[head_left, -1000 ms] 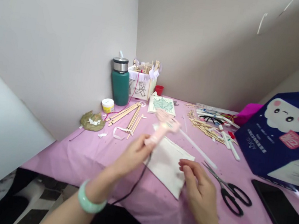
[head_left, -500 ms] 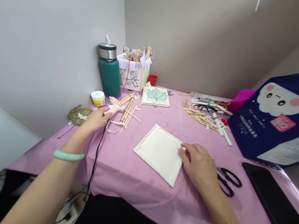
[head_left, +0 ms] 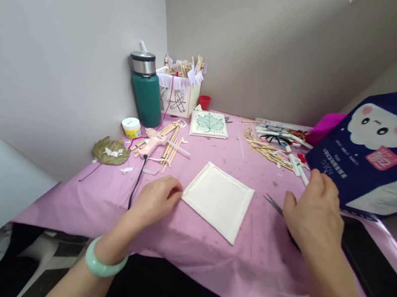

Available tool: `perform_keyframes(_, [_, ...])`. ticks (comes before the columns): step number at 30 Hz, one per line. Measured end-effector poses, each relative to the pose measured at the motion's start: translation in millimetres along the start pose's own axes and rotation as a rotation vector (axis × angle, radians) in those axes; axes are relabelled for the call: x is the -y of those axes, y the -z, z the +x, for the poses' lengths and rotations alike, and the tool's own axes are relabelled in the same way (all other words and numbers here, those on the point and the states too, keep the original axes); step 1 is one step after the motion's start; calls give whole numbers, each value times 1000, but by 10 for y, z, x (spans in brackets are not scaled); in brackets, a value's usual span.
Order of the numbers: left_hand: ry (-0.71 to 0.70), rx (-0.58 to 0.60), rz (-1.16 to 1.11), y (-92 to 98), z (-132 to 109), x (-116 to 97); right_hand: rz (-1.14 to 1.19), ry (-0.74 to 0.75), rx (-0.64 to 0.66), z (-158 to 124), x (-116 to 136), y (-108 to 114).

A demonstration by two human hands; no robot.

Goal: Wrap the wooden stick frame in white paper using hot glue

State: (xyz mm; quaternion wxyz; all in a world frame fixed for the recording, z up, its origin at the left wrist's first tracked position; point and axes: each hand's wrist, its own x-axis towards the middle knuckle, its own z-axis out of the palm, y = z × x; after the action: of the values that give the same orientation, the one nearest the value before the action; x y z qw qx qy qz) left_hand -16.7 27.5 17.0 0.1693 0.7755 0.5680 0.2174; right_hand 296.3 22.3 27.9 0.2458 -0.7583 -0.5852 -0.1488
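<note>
A white, cloth-covered square panel (head_left: 218, 199) lies flat on the pink tablecloth. My left hand (head_left: 156, 199), a pale green bangle on its wrist, has its fingers curled together at the panel's left corner. My right hand (head_left: 318, 215) is above the scissors (head_left: 273, 203), thumb apart from the bent fingers; it holds nothing that I can see. The scissors' blades point left, and their black handles are mostly hidden under that hand. A pink glue gun (head_left: 153, 144) rests on the table behind my left hand, its black cord (head_left: 136, 184) running over the front edge.
Bamboo sticks (head_left: 171, 151) surround the glue gun, with a dried leaf (head_left: 109, 150), a small tub (head_left: 131, 128) and a green bottle (head_left: 147, 92). A leaf-print panel (head_left: 209, 124) lies behind. Rightward are more sticks (head_left: 271, 152), pens (head_left: 292, 161), a blue package (head_left: 375, 146) and a black phone (head_left: 375, 272).
My left hand has let go of the glue gun and moved right to the panel's left corner. My right hand has left the panel's right edge and moved right, over the scissors.
</note>
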Motion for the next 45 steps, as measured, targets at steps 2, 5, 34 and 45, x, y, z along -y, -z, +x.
perform_keyframes(2, [33,5,-18,-14,1,-18,43,-49,119,-152,19,36])
perform_keyframes(5, [85,9,-7,-46,16,-94,192,-99,358,-453,183,41])
perform_keyframes(34, [-26,-126,-25,-280,-50,-216,392,565,385,-630,1024,-149])
perform_keyframes(45, [-256,-117,95,-340,-57,-164,552,522,461,-572,961,-209])
